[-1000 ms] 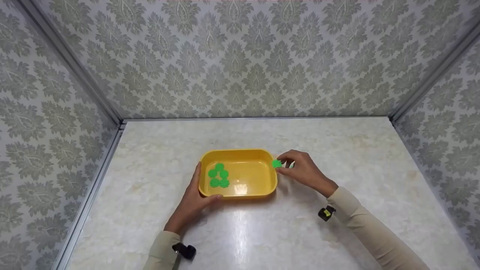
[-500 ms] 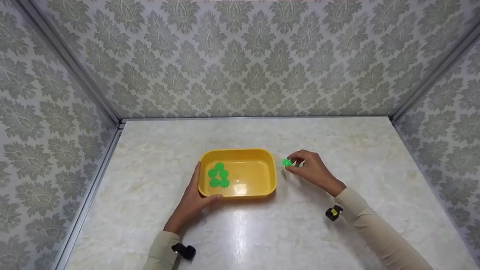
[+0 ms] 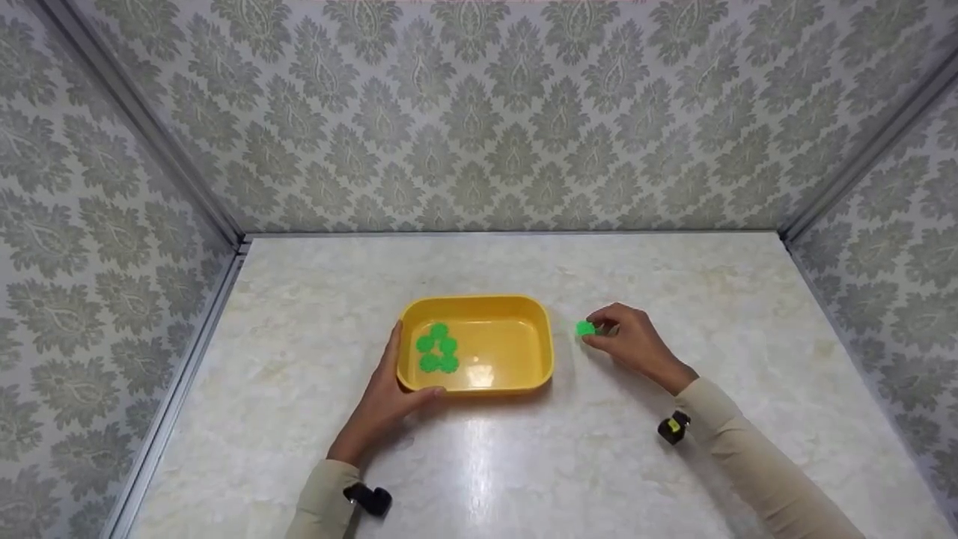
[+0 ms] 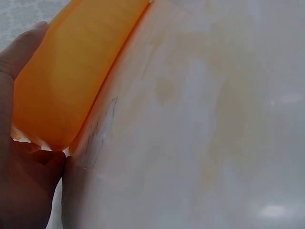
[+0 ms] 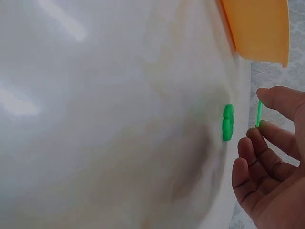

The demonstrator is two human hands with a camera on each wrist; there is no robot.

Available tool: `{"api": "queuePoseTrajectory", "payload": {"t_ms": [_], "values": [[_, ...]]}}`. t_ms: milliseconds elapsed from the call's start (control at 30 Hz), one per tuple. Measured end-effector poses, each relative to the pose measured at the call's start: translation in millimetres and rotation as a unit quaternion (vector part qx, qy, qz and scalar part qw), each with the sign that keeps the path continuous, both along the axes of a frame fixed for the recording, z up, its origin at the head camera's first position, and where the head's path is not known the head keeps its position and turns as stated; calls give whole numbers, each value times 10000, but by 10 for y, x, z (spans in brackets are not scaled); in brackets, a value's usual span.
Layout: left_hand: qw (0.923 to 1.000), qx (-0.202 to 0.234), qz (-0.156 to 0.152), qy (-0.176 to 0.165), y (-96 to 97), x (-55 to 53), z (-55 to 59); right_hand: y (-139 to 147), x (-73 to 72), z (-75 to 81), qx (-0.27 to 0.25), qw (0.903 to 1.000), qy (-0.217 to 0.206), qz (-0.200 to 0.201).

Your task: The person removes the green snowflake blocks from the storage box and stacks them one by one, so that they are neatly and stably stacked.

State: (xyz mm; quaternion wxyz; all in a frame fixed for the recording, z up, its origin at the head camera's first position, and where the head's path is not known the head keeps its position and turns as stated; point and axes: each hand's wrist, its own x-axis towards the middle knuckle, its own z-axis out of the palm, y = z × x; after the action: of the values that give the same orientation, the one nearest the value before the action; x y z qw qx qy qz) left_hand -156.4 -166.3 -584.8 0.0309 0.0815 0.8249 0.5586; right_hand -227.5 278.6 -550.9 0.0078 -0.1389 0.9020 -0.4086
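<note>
A yellow plastic tray (image 3: 528, 352) sits on the table, with several green scalloped discs (image 3: 447, 346) lying joined in a ring at its left end. My left hand (image 3: 385, 397) grips the tray's left end, thumb over the near rim and fingers along the side. To the right of the tray, my right hand (image 3: 632, 344) pinches a thin green scalloped disc (image 5: 259, 113) between thumb and index finger. That disc shows edge-on in the right wrist view. Below these fingertips, another green scalloped piece (image 5: 228, 122) lies on the table.
The pale marbled table (image 3: 299, 299) meets patterned wall panels (image 3: 479, 150) at the back and both sides. A dark wrist camera (image 3: 368, 500) is worn on the left forearm, another camera (image 3: 673, 427) on the right. Light glares off the near table surface.
My right hand has moved right, away from the tray's right rim, carrying the pinched green disc over the table. My left hand and the tray stay almost unmoved.
</note>
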Motion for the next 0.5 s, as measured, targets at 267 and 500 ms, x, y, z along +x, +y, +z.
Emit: {"api": "queuePoseTrajectory", "payload": {"t_ms": [267,500], "values": [[10000,16,18,75,6,-10,0,60,-6,-74,-3,9999,-115,-102],[10000,-18,0,-20,-2,-4,-2,99,9,-120,-16,9996,-272,-106]]}}
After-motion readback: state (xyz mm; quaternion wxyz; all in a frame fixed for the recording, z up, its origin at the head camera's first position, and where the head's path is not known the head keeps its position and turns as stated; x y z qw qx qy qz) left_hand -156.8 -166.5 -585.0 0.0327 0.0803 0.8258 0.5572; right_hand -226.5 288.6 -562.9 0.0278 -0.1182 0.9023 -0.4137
